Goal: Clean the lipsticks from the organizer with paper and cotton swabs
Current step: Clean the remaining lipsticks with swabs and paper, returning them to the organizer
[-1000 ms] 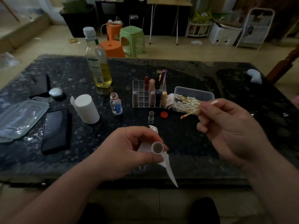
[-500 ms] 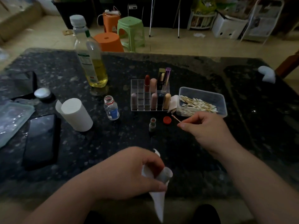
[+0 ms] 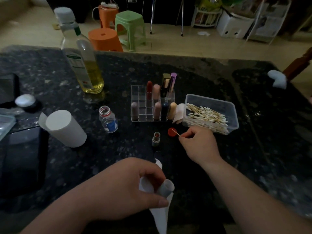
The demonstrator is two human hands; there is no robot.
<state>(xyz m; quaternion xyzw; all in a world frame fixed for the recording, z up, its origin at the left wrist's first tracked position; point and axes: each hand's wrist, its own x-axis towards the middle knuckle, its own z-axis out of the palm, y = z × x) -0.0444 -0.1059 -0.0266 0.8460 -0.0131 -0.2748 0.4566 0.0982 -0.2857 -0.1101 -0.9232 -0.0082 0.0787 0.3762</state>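
Cotton swab (image 3: pixel 177 133) now at red cap (image 3: pixel 170 134)

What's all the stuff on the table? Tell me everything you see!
Table: one, dark speckled.
Oil bottle: one, clear, yellow liquid, back left.
Paper roll: one, white, left.
Small bottle: one, clear, open, beside roll.
Organizer: one, clear, centre.
Lipsticks: eight, mixed colours, in organizer.
Open lipstick: one, grey, before organizer.
Cap: one, red, beside it.
Swab box: one, clear, right.
Stools: two orange, one green, floor behind.
Left grip: holds paper, tube.
Right grip: pinches swab.
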